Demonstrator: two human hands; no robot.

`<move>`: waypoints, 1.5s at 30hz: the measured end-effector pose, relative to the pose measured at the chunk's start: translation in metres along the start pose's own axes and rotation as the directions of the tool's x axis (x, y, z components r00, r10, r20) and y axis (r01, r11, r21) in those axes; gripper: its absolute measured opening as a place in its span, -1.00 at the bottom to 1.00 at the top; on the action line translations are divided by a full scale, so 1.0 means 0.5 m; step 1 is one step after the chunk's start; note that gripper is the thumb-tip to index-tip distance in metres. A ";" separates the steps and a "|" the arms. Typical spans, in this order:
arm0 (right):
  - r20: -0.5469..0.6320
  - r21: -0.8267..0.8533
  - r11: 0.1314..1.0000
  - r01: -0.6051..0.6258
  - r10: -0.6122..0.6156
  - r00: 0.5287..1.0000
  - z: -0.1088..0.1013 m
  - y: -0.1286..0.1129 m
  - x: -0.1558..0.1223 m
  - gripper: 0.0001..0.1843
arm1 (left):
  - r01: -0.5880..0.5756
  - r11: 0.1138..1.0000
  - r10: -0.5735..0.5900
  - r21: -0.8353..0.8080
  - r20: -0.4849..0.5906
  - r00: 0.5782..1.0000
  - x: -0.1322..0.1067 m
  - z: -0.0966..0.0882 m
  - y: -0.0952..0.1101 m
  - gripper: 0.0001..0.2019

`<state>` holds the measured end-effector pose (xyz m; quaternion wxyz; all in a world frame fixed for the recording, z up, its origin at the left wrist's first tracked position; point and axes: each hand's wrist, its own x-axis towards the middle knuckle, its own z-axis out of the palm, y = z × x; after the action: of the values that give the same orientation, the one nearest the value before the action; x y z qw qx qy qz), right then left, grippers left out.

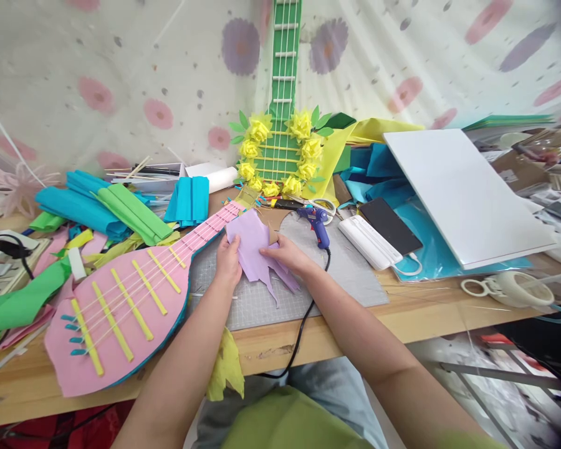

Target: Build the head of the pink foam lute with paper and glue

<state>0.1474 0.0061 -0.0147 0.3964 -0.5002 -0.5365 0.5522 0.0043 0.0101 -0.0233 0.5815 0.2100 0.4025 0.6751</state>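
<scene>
Over the grey cutting mat (355, 293), both hands hold a torn piece of light purple crepe paper (250, 240). My left hand (229, 257) grips its left edge, thumb on top. On the right side, my right hand (287, 252) pinches the paper, its thumb pointing left across it. Ragged strips hang from the lower edge. Brown cardboard (272, 219) shows just behind the paper; whether it is held too is unclear. A blue glue gun (315, 223) lies right of the hands, its black cord running down past my right forearm.
A pink paper lute-shaped instrument (135, 299) lies at left; a green one with yellow flowers (280, 149) leans at the back. Scissors (327, 209), a white power bank (369, 242), a black phone (390, 224), a white board (462, 193) and crepe rolls (86, 212) surround the mat.
</scene>
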 end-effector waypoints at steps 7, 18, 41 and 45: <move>-0.372 -0.377 0.921 0.102 -0.251 0.894 -0.028 -0.001 0.010 -0.70 | -0.017 1.000 0.017 -0.011 -0.016 1.000 0.001 0.000 0.002 -0.78; -0.136 -0.360 0.921 0.149 -0.209 0.968 0.004 -0.031 0.037 -0.51 | 0.098 0.992 -0.110 0.081 0.156 0.982 -0.030 0.012 0.012 -0.71; -0.101 -0.863 0.501 0.070 -0.306 0.947 -0.015 -0.030 0.029 -0.57 | -0.276 0.880 0.260 0.387 0.094 0.961 -0.073 -0.058 0.066 -0.75; -0.064 -0.821 0.506 0.267 -0.545 0.836 -0.051 -0.068 -0.006 -0.74 | -0.276 0.918 0.272 0.284 0.053 0.961 -0.052 -0.018 0.091 -0.70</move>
<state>0.1695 0.0119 0.0214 0.3367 -0.5600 -0.7544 0.0626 -0.0242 -0.0173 0.0121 0.4469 0.3508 0.4598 0.6825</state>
